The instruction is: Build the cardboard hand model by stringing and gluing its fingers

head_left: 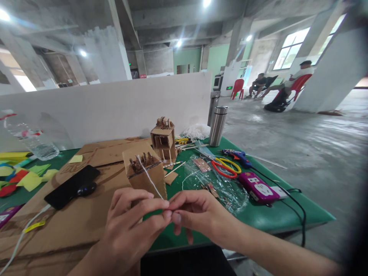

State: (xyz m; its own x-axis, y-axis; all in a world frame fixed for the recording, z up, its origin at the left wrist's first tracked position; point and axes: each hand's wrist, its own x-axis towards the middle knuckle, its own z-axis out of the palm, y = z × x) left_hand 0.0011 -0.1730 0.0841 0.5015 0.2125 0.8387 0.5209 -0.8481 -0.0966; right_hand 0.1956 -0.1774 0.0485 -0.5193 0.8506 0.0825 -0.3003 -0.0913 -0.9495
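Note:
My left hand (138, 216) and my right hand (201, 214) meet fingertip to fingertip above the table's front edge. Both are closed in a pinch on a white string (151, 178); its part between the fingertips is hidden. From there the string runs up to the top of a small cardboard box (148, 178) with curved cardboard strips standing on it. Behind my right hand a thin white strand curves over the green tabletop. Farther back stands a taller cardboard model (163, 142) with a square opening and stick posts.
Right of my hands lie clear plastic bags (212, 186), red and yellow-handled scissors (227, 168), a glue gun (240, 157) and a purple power strip (257, 188). A steel flask (218, 128) stands behind. On the left are a black phone (71, 186), flat cardboard (74, 220) and a plastic bottle (37, 140).

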